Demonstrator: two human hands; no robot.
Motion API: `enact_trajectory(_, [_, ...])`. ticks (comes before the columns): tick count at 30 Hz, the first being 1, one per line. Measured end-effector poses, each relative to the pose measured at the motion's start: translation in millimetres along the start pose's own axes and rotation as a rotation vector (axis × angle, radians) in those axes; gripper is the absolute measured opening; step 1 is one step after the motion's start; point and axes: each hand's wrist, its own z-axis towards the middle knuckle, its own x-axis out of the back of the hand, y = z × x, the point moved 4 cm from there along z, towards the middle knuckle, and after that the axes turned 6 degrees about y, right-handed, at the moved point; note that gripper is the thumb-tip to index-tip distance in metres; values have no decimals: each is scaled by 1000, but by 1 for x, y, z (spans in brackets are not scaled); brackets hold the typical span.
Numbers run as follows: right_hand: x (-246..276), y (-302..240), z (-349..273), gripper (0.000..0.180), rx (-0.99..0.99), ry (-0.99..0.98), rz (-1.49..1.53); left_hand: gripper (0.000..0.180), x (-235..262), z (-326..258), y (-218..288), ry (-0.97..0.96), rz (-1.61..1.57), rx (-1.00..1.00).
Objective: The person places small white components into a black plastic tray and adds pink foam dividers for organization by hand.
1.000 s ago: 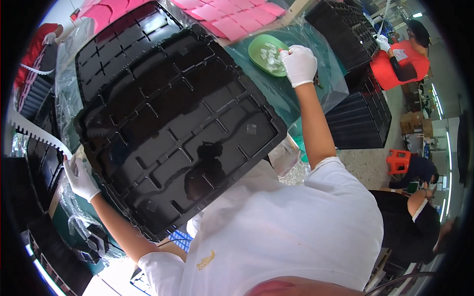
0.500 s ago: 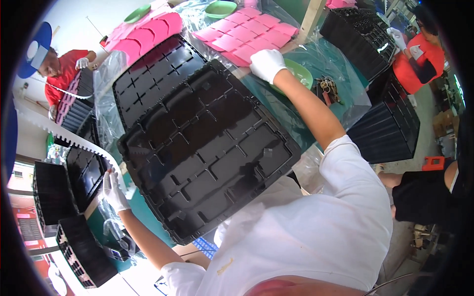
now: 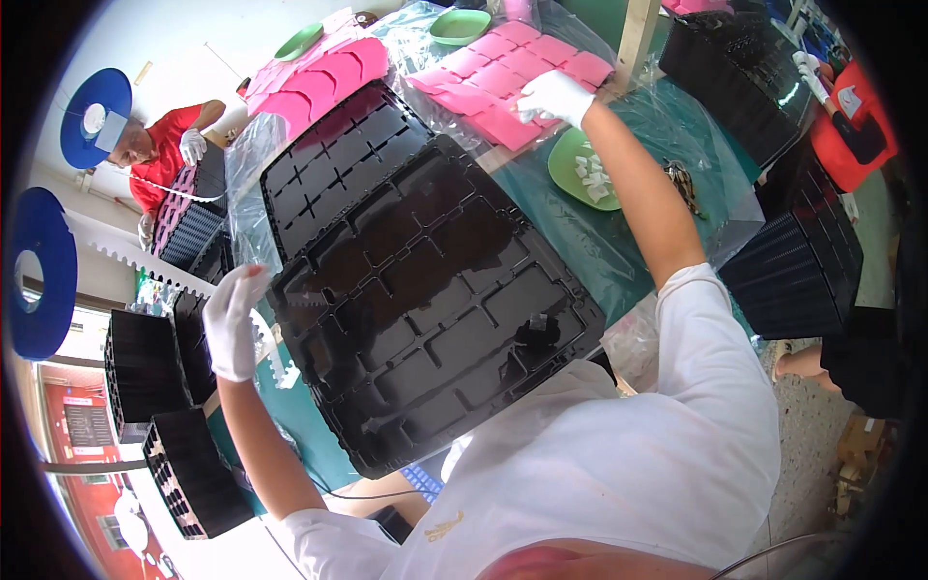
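My left hand, in a white glove with a bare fingertip, is raised beside the left edge of a large black plastic tray. Its fingers point upward and look open. Behind it runs a white strip with toothed edges. At the far right my gloved right hand is over a woven-looking pink sheet, fingers bent together at the sheet's edge. Anything between those fingertips is too small to make out. Below that wrist stands a green plate holding small white pieces. A second black tray lies beyond the first.
More pink sheets and two green dishes lie at the back. Stacked black trays stand right and left. Keys lie on the plastic-covered green table. Co-workers in red are at both sides.
My left hand has risen from the strip's lower end to beside the tray. My right hand has drawn off the plate side onto the pink sheet. The whole view has shifted slightly.
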Motion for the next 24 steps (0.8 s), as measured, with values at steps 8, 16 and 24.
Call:
enact_trajectory(8, [23,-19,6,24,74,338,223,55,-189,87,42,-453,-640,488])
enact_trajectory(16, [-7,-117,-57,21,627,318,-129,96,-308,158,83,-306,-686,701])
enact_trajectory(24, [-45,-171,-137,15,792,481,-246,19,-257,161,97,-96,-250,136])
